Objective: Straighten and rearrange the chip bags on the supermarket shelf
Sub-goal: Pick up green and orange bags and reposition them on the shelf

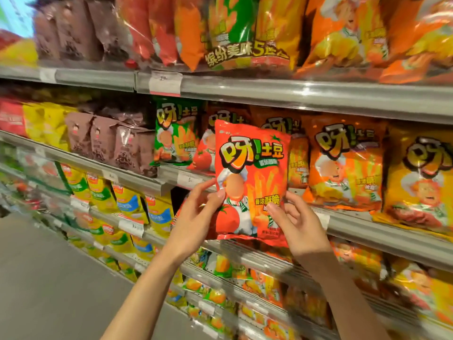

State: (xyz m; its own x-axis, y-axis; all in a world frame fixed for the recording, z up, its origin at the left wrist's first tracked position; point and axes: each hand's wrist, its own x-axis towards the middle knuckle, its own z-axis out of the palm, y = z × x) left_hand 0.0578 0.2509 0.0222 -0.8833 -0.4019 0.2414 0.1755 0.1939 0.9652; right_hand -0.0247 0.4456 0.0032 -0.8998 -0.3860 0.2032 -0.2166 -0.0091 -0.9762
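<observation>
I have my left hand (pixel 196 217) pinching the lower left edge of the red chip bag (pixel 250 177), thumb on the front, and my right hand (pixel 296 224) holds the lower right corner the same way, fingers curled behind. The bag hangs upright in front of the middle shelf, out past the shelf lip (pixel 367 229) and not yet resting on it. My grip is low and light, so I judge the top could flop forward or the bag slide from my fingers as I push it in. Behind it stand a second red bag (pixel 215 143) and the green bag (pixel 175 133); to the right, the orange bag (pixel 343 163) crowds close. The upper shelf rail (pixel 294 94) leaves little headroom, so a careless lift could snag the top seal.
</observation>
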